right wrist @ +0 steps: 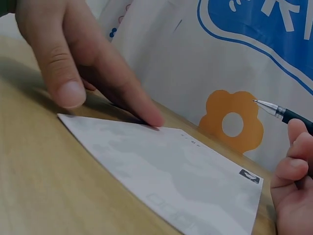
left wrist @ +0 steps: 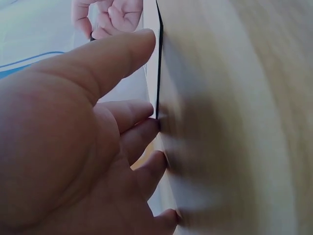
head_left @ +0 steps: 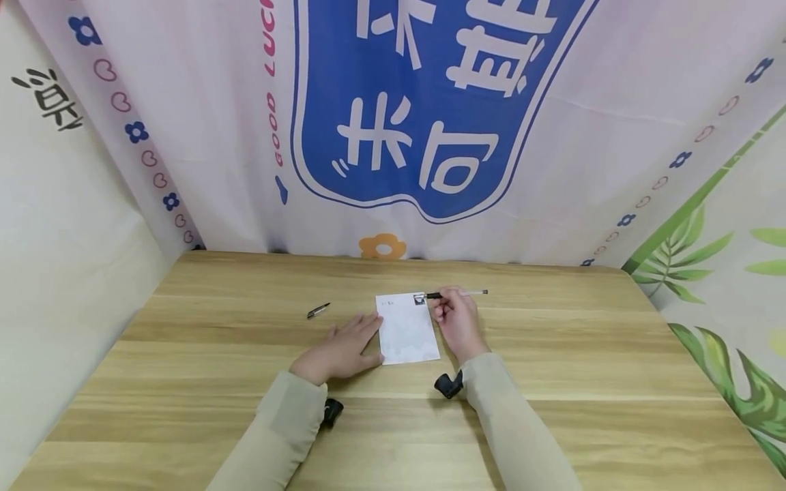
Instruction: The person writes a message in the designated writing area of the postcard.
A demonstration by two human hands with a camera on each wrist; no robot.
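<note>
A white paper card lies on the wooden table, with a small dark stamp-like square in one corner and small writing in another. My left hand rests along the card's left edge, fingers extended, fingertips right at the paper. In my right hand, thumb and fingers pinch a gel pen with a dark grip and clear barrel. Its bare metal tip points left, held above the card's stamped corner. A black pen cap lies left of the card, beyond the left hand.
The wooden table reaches back to a printed cloth hanging behind it. A black wrist device sits at the right cuff and another black device at the left. Leaf-patterned cloth hangs on the right side.
</note>
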